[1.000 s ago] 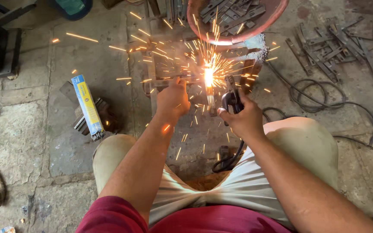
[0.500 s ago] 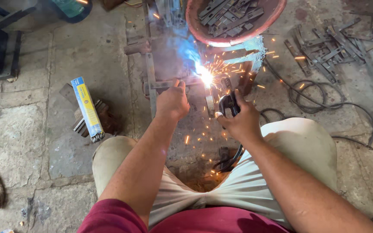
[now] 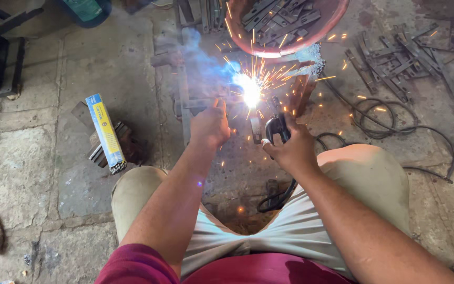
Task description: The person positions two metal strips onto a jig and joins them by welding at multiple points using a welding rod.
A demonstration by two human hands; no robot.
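Squatting low, the person works over a stone floor (image 3: 38, 173). Their right hand (image 3: 290, 150) is wrapped tight around a black electrode holder (image 3: 277, 129), from which a cable (image 3: 277, 197) trails back toward six o'clock. From that grip the bright arc (image 3: 251, 90) lies at about eleven o'clock, and the rod's long axis runs that same way, up and slightly left. Their left hand (image 3: 210, 125) presses down on a flat steel bar (image 3: 198, 103), fingers curled onto it, with the arc at roughly one o'clock from it; both hands sit near the arc. A bowl of metal strips (image 3: 285, 23) sits at twelve o'clock, a blue and yellow rod box (image 3: 106, 134) at nine.
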